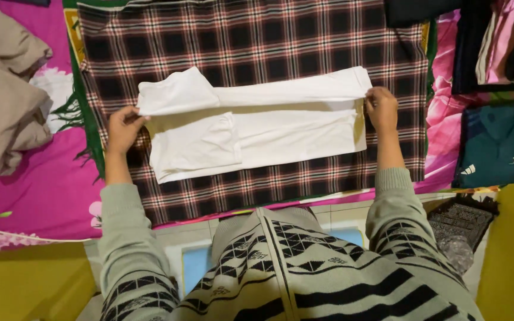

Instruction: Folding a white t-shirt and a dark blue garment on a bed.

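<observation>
One white garment [257, 128] is lying in the middle of a plaid blanket [257, 41], its long axis running left to right, parallel to the blanket's near edge. Its far strip is being lifted and folded over, with the sleeve end pointing toward the blanket's left edge. The left hand [123, 128] is pinching the garment's left end, fingers closed on the cloth. The right hand [382, 110] is gripping the right end, fingers curled over the folded edge. Both hands are sitting just inside the blanket's left and right edges. The blanket is resting on a pink flowered sheet [37, 190]. One beige garment [4, 83] is lying crumpled near the sheet's far left corner. One dark teal shirt [495, 145] is lying beyond the blanket's right edge, with dark clothes [489, 41] piled at the far right corner.
</observation>
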